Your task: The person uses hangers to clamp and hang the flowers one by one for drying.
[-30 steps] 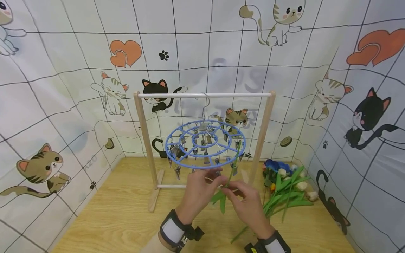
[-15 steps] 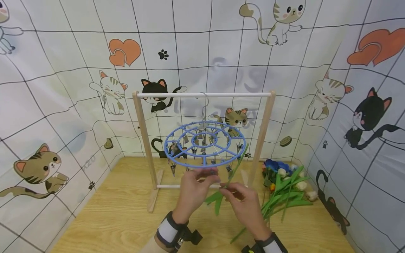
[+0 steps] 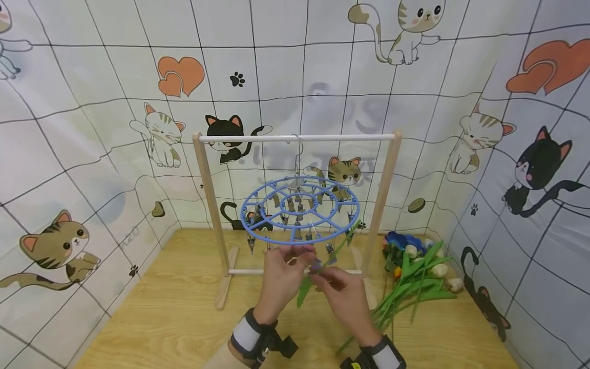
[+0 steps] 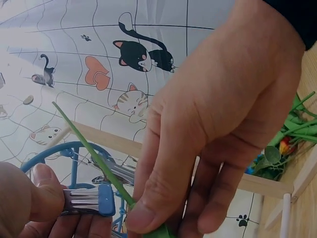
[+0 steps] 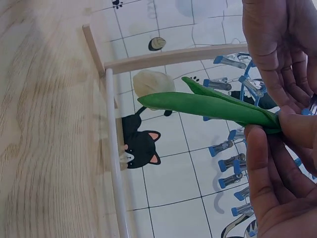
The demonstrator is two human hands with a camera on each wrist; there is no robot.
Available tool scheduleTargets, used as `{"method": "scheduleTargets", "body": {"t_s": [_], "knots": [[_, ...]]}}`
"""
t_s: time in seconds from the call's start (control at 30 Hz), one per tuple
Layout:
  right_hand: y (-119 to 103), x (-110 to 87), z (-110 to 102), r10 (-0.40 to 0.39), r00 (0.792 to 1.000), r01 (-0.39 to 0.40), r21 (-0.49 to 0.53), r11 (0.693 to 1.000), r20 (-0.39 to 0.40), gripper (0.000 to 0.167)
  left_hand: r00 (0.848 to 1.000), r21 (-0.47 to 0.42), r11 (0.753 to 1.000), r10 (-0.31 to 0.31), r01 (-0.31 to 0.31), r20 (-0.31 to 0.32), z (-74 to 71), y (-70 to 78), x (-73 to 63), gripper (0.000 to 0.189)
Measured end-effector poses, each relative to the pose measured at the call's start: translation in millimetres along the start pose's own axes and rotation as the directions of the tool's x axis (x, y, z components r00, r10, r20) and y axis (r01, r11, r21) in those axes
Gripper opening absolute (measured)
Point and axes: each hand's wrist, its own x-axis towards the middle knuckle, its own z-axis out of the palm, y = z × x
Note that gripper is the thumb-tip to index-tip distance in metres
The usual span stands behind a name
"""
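My left hand (image 3: 282, 277) is raised under the front rim of a round blue hanging clip dryer (image 3: 299, 241). In the left wrist view its thumb and fingers pinch a metal clip with a blue tip (image 4: 106, 200). Close beside it, my right hand (image 3: 346, 300) pinches the green stem (image 4: 91, 148) of an artificial flower. The stem's bare end slants up to the right past the rim. In the right wrist view the green leaves (image 5: 198, 105) and a pale tulip-like bloom (image 5: 153, 88) extend away from the right fingers. The stem and clip are apart in the left wrist view.
The dryer hangs by a hook from the white bar (image 3: 258, 139) of a wooden stand (image 3: 212, 205). Several clips dangle around its rings. More artificial flowers (image 3: 421, 277), white, blue and orange, lie on the wooden table (image 3: 152, 312) at right. Cat-printed cloth walls enclose the table.
The right hand has moved left and slightly down towards the left hand, bringing the flower along. Its stem now tilts further right. The dryer has turned a little.
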Motion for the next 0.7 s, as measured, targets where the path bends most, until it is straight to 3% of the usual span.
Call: {"method": "scheduleTargets", "body": {"t_s": [0.7], "knots": [[-7, 5.6, 18, 0.009, 1.0, -0.009, 0.062, 0.998, 0.005, 0.006, 0.997, -0.093, 0.993, -0.071, 0.072, 0.01, -1.3, 0.8, -3.2, 0.012]]}}
